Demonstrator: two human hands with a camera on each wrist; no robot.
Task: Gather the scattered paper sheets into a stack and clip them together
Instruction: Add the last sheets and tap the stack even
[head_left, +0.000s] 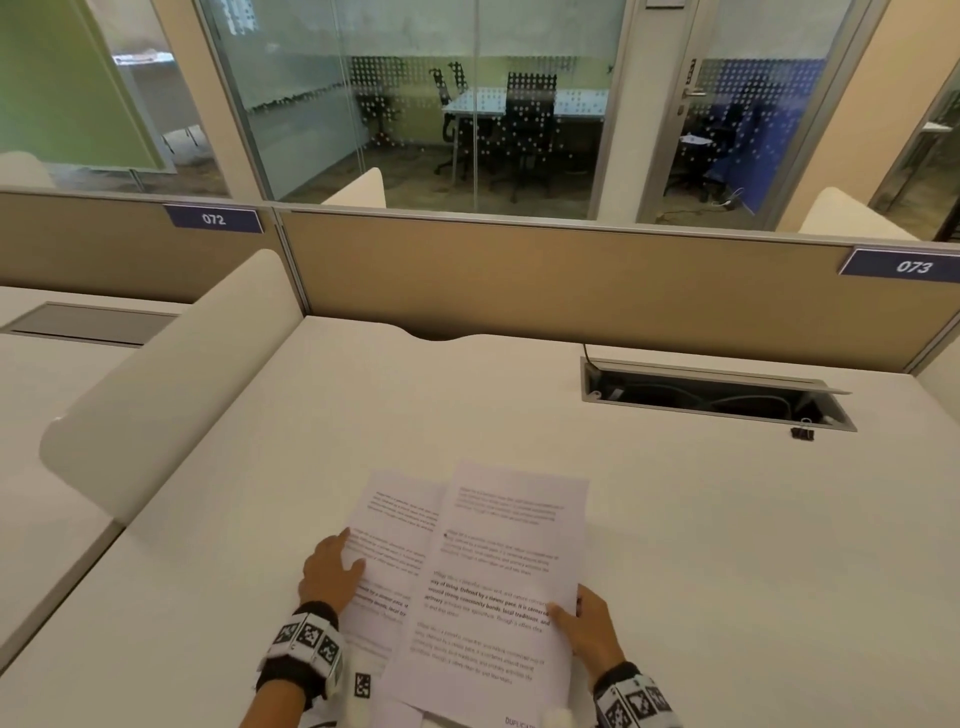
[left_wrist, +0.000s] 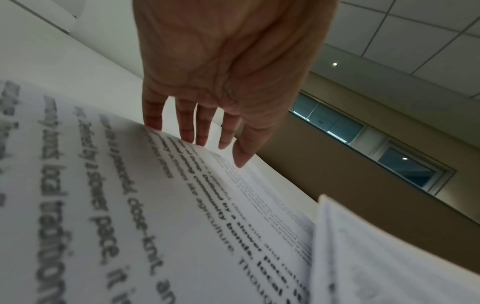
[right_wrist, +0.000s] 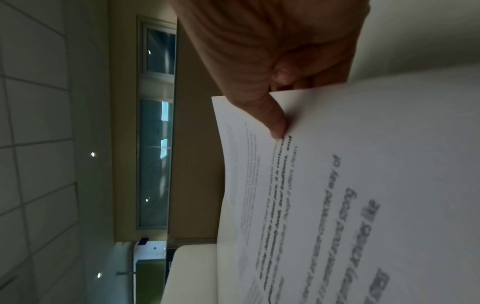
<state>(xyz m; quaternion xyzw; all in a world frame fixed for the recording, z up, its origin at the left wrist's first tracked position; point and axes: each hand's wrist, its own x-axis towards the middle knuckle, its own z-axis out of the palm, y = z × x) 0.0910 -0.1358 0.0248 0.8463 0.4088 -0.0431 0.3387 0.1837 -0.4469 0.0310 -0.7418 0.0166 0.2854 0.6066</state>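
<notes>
My right hand (head_left: 589, 626) pinches the right edge of the top printed sheet (head_left: 498, 582), thumb (right_wrist: 272, 119) pressed on its face with the other fingers curled beneath. My left hand (head_left: 332, 571) lies flat with straight fingers (left_wrist: 187, 127) on the lower printed sheet (head_left: 395, 525), which peeks out to the left from under the top one. Both sheets sit near the front of the white desk (head_left: 415, 405). A black binder clip (head_left: 802, 432) rests well apart to the right, just beside the open cable tray (head_left: 717, 397). Behind stands a tan divider (head_left: 519, 270).
</notes>
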